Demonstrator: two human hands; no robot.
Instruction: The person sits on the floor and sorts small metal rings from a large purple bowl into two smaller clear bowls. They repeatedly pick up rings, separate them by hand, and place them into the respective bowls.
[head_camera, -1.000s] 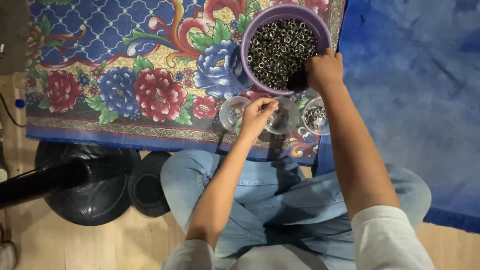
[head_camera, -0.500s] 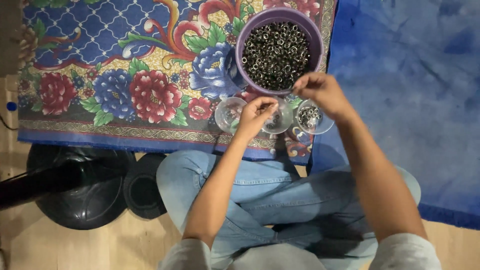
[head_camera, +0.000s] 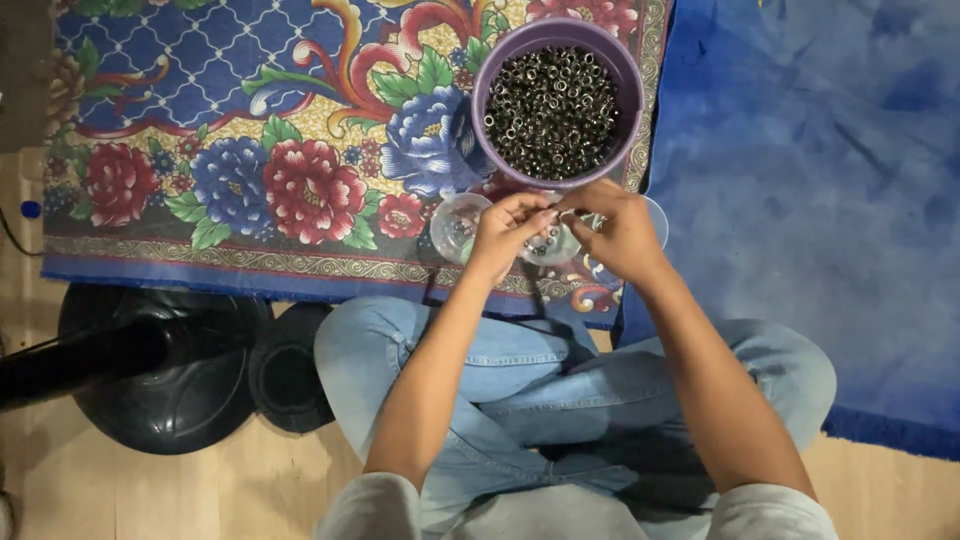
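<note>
Below, left hand, right hand, fingers meeting over clear cups, purple bowl beyond.

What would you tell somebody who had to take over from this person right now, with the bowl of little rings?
Left hand: fingers pinched together over the small clear glass dishes, meeting the right hand; what they pinch is too small to tell.
Right hand: fingers curled against the left fingertips, above the same dishes.
Things: the round purple plastic bowl, full of small dark metal rings, stands just beyond the hands on the flowered rug. The dishes sit at the rug's near edge, in front of the crossed legs.
Done: a few small pieces lie in the dishes.
Left: the bowl is still nearly full.
</note>
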